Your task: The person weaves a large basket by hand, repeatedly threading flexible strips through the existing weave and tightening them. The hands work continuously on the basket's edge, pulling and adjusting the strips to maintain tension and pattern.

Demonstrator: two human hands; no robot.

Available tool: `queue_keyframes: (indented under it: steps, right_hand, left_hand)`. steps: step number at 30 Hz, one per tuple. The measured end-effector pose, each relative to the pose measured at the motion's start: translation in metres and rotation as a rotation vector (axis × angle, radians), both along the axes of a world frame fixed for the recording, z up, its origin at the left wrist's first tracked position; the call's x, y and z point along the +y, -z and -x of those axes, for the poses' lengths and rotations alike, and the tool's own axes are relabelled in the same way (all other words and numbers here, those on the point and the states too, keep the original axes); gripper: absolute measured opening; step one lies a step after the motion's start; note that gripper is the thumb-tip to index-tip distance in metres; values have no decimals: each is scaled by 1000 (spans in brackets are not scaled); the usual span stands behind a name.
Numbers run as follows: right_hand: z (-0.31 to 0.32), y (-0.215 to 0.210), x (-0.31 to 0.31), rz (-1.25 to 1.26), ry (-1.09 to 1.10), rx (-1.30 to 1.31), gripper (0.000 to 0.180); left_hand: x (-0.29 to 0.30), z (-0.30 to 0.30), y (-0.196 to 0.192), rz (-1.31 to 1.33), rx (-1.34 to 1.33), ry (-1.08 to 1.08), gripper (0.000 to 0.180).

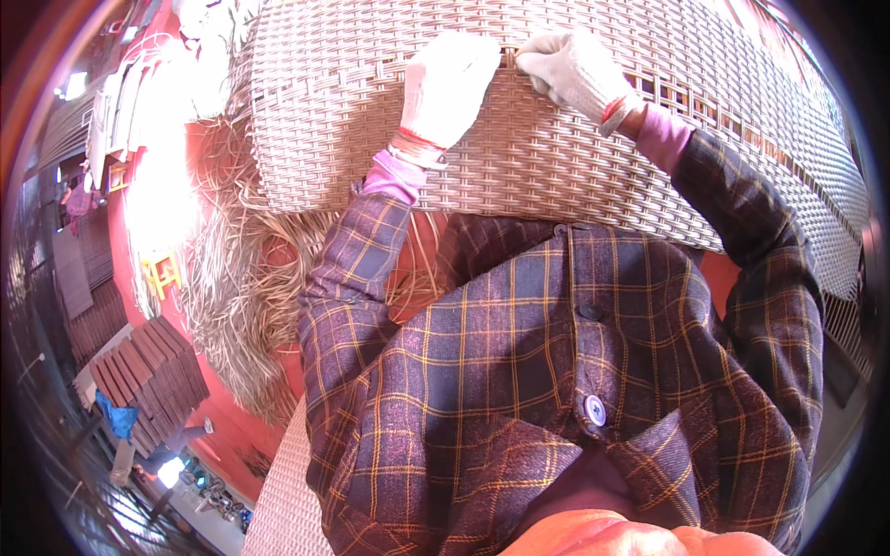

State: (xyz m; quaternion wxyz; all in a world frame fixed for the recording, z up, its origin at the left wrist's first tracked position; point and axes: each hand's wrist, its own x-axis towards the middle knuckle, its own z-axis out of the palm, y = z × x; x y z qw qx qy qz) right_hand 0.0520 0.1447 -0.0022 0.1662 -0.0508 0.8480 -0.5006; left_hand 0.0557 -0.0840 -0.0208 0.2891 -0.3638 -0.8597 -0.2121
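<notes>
A woven wicker panel (334, 139) in pale beige strands spreads out in front of me. A row of open gaps (667, 94) runs across its weave, and the dark frame shows through. Both my hands wear white knit gloves and rest close together at this row. My left hand (450, 88) is closed on the weave left of a small gap; bright light washes out its fingers. Just right of that gap, my right hand (577, 72) is closed in a pinch, thumb and fingertips at the strands. Whatever either hand grips is too small or hidden to make out.
Loose strands (241, 306) lie heaped on the red floor (218, 435) to my left. Beyond them are a small yellow stool (162, 271) and a stack of brown slatted pieces (153, 375). Another woven surface (289, 482) shows at the lower left.
</notes>
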Motion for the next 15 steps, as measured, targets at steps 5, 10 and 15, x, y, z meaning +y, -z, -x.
queue_keyframes:
  steps: [5, 10, 15]
  right_hand:
    - [-8, 5, 8, -8, 20, 139, 21]
    - [-19, -20, 51, -149, 126, 212, 19]
    - [-40, -37, 59, -86, 111, 232, 20]
  left_hand:
    - [-8, -6, -9, -164, -138, -23, 21]
    - [18, -4, -13, -58, 30, 27, 22]
    - [58, 1, -13, 26, -187, 187, 28]
